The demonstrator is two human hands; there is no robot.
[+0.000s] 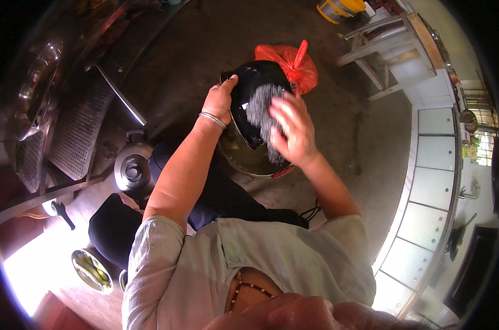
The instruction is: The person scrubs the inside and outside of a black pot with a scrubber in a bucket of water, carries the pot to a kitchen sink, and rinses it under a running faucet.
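My left hand (pixel 219 99), with metal bangles at the wrist, grips the rim of a dark, glossy pot (pixel 249 78), its thumb on the near side. The pot is tilted on its side above a wide basin (pixel 249 165) that holds some liquid. Against the pot's dark surface, my right hand (pixel 293 128) holds a grey, shaggy scrubbing cloth (pixel 266 111); the hand is slightly blurred. Part of the cloth hangs down over the basin. Just behind the pot, a knotted red plastic bag (pixel 288 62) rests on the floor.
A lidded steel kettle (pixel 133 171) stands at the left by a perforated metal rack (pixel 82 132). At lower left is a steel bowl of green vegetables (pixel 92 270). A wooden frame (pixel 381 62) stands at upper right, near a yellow-rimmed bucket (pixel 340 9). White cabinets (pixel 433 152) line the right side.
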